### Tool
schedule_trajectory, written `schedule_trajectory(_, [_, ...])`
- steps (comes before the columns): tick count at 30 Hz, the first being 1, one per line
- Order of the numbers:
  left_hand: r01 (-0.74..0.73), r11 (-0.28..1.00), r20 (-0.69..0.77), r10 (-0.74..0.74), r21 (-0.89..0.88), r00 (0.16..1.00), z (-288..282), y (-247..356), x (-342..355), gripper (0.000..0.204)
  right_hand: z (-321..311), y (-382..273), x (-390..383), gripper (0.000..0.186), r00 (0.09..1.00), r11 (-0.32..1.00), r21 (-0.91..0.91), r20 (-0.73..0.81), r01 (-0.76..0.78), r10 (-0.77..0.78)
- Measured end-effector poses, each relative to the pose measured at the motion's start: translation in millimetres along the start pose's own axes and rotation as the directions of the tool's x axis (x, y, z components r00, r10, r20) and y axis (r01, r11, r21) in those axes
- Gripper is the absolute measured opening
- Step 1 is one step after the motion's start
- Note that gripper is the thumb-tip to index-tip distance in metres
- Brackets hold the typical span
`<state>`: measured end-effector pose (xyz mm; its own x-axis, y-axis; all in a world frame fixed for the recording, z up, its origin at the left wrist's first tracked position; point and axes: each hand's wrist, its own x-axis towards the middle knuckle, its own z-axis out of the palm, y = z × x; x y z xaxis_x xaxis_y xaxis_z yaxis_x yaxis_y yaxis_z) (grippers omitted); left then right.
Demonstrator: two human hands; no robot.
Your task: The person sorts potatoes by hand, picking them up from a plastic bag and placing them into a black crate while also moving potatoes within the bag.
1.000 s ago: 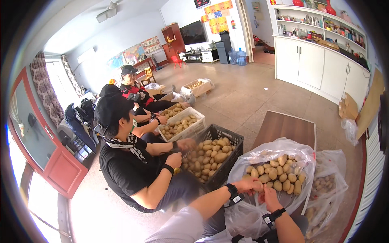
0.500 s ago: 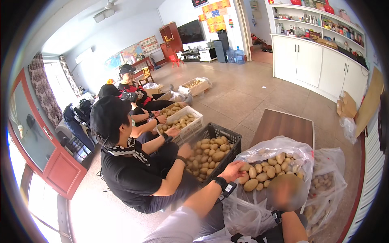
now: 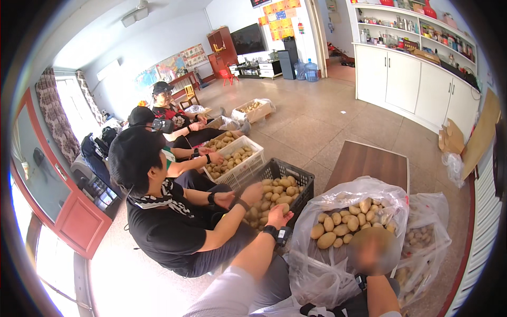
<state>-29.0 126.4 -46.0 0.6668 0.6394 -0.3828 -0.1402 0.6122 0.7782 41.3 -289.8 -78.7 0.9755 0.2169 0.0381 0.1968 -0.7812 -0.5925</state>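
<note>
My left hand [image 3: 277, 217] is over the near right edge of the black crate [image 3: 311, 191], its fingers closed on a potato [image 3: 285, 208]. The crate holds several potatoes [image 3: 274, 193]. Beside it lies an opened clear plastic bag [image 3: 317, 269] with a heap of loose potatoes [image 3: 341, 229] in its mouth. My right hand [image 3: 373, 259] is at the near right side of that heap. A round blur covers it, so its fingers and anything in them are hidden.
Close on my left sits a co-worker [image 3: 163, 222] in black, hands over the black crate. Further on are two more people, a white crate [image 3: 253, 156] and a box of potatoes [image 3: 253, 109]. The bag rests by a brown low table [image 3: 367, 166]; another potato bag [image 3: 430, 232] stands right.
My left hand has moved left from the bag's potatoes to the black crate, carrying a potato. My right hand has stayed put. The nearest co-worker's hands have shifted.
</note>
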Motion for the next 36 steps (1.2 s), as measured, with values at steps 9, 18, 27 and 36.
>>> schedule_trajectory(9, [-0.067, 0.998, -0.082, 0.066, -0.006, 0.994, -20.5, -12.4, 25.1, 0.022, 4.7, 16.1, 2.0, 0.056, 0.996, 0.998, -0.022, -0.067, 0.051, -0.052])
schedule_trajectory(18, [-0.442, 0.775, 0.121, 0.438, 0.452, 0.891, -93.6, -13.0, 71.9, 0.024, -1.4, 3.6, 1.1, 0.062, 0.97, 0.975, -0.046, -0.103, 0.217, -0.22])
schedule_trajectory(27, [-0.239, -0.245, 0.339, 0.577, 0.94, 0.743, -42.0, -1.3, 4.2, 0.041, 0.3, 28.8, -6.4, 0.06, 0.99, 0.983, -0.138, -0.06, 0.119, -0.128])
schedule_trajectory(36, [-0.232, -0.17, 0.284, 0.43, 0.958, 0.857, -43.0, -25.6, 44.3, 0.035, -2.4, 40.5, -12.5, 0.053, 0.982, 0.975, -0.13, -0.021, 0.183, -0.187])
